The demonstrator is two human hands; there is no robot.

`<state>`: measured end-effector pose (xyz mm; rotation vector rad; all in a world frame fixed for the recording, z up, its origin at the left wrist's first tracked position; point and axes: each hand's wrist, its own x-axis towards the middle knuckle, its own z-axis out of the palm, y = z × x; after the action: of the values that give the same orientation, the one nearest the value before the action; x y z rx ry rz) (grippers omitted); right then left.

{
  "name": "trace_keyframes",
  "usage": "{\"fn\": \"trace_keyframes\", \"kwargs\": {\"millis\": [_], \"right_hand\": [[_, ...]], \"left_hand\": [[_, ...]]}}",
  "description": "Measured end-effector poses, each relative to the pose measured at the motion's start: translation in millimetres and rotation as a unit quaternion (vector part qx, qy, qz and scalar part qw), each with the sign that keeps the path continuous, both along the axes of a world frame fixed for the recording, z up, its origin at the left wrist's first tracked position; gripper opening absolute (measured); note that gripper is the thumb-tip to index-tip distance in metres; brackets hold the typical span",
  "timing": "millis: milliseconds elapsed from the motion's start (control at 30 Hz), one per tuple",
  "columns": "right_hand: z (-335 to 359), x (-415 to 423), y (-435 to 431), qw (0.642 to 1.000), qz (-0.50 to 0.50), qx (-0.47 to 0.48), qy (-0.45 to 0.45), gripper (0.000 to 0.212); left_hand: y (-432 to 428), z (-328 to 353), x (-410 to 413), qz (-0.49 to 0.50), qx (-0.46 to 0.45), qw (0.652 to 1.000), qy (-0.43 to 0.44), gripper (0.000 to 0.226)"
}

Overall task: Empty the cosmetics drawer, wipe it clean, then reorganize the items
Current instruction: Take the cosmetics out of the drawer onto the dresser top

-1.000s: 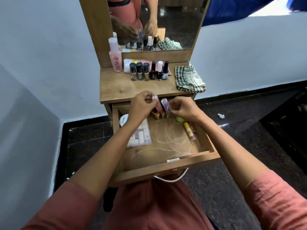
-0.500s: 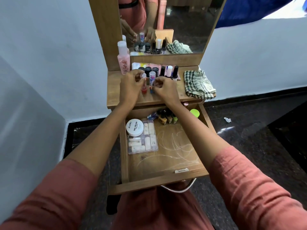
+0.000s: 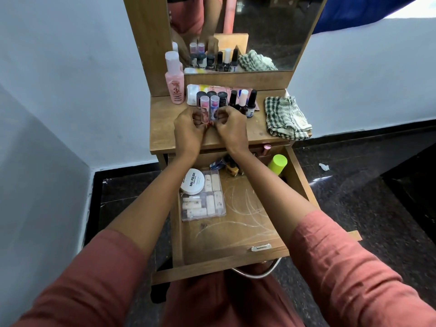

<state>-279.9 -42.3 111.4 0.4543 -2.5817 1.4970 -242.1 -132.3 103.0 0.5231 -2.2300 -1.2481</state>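
Head view: the left hand pinches a pink-labelled tube and the right hand pinches a blue-labelled tube. Both tubes are upright, side by side over the table, just before a row of small bottles. The drawer stands open below the wrists. A white round tub and a clear box lie between the forearms. A checked cloth lies right of the right hand.

Green-white checked cloth; pink bottle; lime-green cap.
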Motion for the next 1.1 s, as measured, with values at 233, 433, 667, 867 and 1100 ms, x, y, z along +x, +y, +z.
{"fn": "trace_keyframes", "kwargs": {"millis": [233,433,667,867,1100], "right_hand": [[-6,0,-6,1.000,-0.022,-0.011,0.002,0.016],[-9,-3,-4,1.000,-0.022,-0.013,0.002,0.015],[-8,4,14,1.000,-0.020,-0.003,0.001,0.016],[-4,23,54,0.999,-0.010,0.031,-0.001,0.014],[-24,38,132,0.993,-0.069,0.092,-0.041,0.011]], "left_hand": [[-3,-3,-4,0.008,-0.009,1.000,-0.005,0.022],[-1,-3,-2,0.014,0.002,1.000,0.004,0.019],[8,-4,9,0.031,-0.002,0.999,0.016,0.020],[32,-3,31,0.010,0.011,0.999,0.042,0.017],[87,-40,51,-0.175,-0.027,0.984,-0.002,0.016]]}}
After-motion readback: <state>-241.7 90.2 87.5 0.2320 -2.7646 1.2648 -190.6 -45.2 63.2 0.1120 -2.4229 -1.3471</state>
